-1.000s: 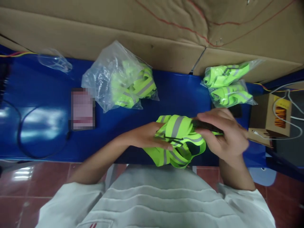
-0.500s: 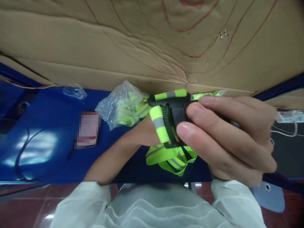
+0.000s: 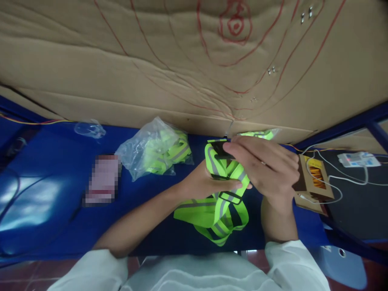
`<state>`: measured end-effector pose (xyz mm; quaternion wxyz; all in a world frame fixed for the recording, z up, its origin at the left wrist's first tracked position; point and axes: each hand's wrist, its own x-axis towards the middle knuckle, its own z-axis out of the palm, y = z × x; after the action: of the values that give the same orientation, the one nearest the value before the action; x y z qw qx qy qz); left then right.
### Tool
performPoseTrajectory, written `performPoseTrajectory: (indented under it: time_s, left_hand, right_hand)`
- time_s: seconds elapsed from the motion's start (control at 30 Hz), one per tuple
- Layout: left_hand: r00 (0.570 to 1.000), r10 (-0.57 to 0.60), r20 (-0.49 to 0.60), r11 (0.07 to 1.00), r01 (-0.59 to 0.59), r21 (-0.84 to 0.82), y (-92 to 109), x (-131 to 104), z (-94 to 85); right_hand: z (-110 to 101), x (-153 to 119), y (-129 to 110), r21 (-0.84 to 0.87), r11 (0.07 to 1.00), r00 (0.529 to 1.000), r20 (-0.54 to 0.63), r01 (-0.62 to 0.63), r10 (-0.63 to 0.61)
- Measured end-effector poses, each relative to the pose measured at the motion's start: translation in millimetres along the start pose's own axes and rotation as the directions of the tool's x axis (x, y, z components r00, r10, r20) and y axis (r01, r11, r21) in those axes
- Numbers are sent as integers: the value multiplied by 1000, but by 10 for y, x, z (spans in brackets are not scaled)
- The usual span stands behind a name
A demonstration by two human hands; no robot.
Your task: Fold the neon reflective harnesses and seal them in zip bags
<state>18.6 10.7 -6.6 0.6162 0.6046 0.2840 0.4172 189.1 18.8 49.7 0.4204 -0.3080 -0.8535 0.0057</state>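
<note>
A neon yellow-green reflective strap [image 3: 222, 210] with grey stripes is bunched in front of me, its loops hanging over the blue table. My left hand [image 3: 209, 184] is closed on it, thumb lying across the folds. Near that thumb a black slider [image 3: 230, 197] sits on the webbing. At the top of the bundle, the fingers of my right hand [image 3: 266, 161] pinch a black plastic buckle [image 3: 220, 148]. Those fingers partly cover the buckle, so whether it is fastened cannot be seen.
Left of my hands lie a clear plastic bag [image 3: 142, 149] holding more reflective strap and a blurred-out phone [image 3: 103, 178]. A cardboard wall [image 3: 151, 81] with red lines stands behind. To the right are an open cardboard box [image 3: 321, 182], white cables and a power strip [image 3: 359, 159].
The buckle, held close to the camera before, is now lower and farther away, down by the strap bundle. My right hand moved with it, and my left hand has come into view.
</note>
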Motion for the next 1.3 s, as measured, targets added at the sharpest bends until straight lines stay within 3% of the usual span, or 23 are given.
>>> performPoseTrajectory:
  time_s: [0.1,0.17,0.33,0.47,0.63,0.7,0.73,0.83,0.9,1.03,1.17,1.3]
  left_hand:
    - [998,-21,54,999,22,-30,-31,20,-60]
    - [995,-46,91,998,50,-41,-65,44,-108]
    - [976,-140,169,982,158,-100,-119,113,-217]
    - [965,-210,158,971,225,-84,-84,122,-313]
    - [985,-166,46,976,158,148,-40,115,-434]
    - [987,-153,47,968,140,208,-35,115,-465]
    - [989,-140,43,964,127,232,-33,115,-477]
    - [995,-90,40,956,75,282,-28,116,-509]
    - [996,-81,45,951,64,302,-35,119,-533]
    - [997,-68,35,954,55,295,-88,138,-583]
    - [998,-32,45,945,16,327,-122,143,-626]
    - [965,-249,85,950,226,217,-149,137,-705]
  right_hand:
    - [-1,57,95,97,983,986,74,-156,150]
    - [27,91,170,191,929,946,139,-317,294]
    - [206,99,390,453,662,801,307,-597,513]
    - [314,84,473,569,469,723,385,-676,574]
    - [375,88,431,603,384,691,431,-699,580]
    - [415,89,408,571,427,698,426,-701,576]
    - [432,91,395,528,502,721,389,-685,574]
    - [427,97,339,279,802,848,201,-529,490]
    - [369,89,285,151,906,905,232,-396,356]
    - [260,30,179,86,962,859,477,-258,188]
    - [316,-10,177,45,959,862,452,-281,231]
    - [491,-2,312,63,946,836,489,-318,249]
